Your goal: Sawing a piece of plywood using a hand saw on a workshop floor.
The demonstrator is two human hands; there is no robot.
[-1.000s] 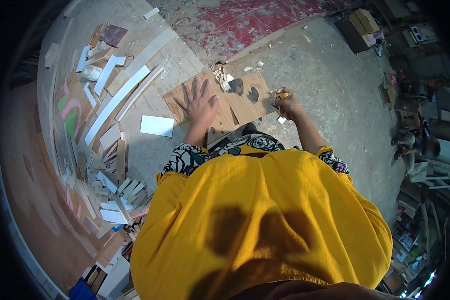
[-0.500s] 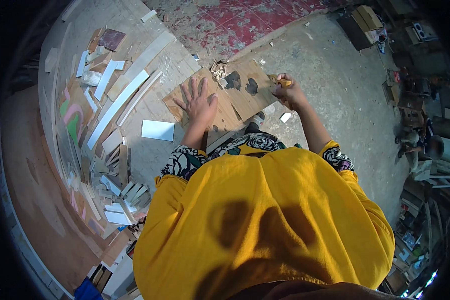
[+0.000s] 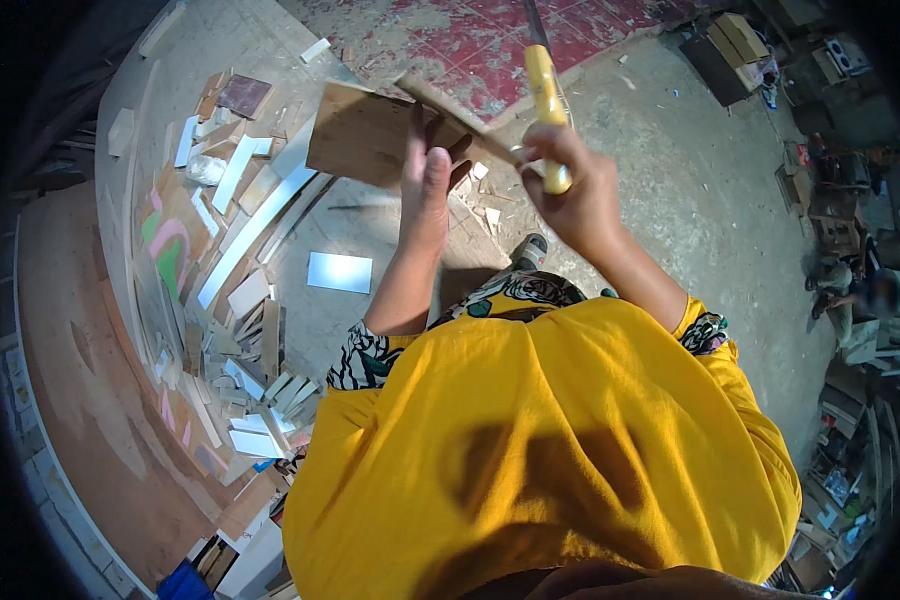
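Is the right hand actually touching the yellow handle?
Touching. The head view shows the right hand closed around the yellow handle, its ends showing above and below.

From afar I saw a white panel (image 3: 340,272) near a long white strip (image 3: 257,235), with offcuts (image 3: 271,335) piled lower down. Red floor (image 3: 465,70) showed at the top, boxes (image 3: 738,38) at upper right. The dim right edge held what was probably a person (image 3: 863,285).
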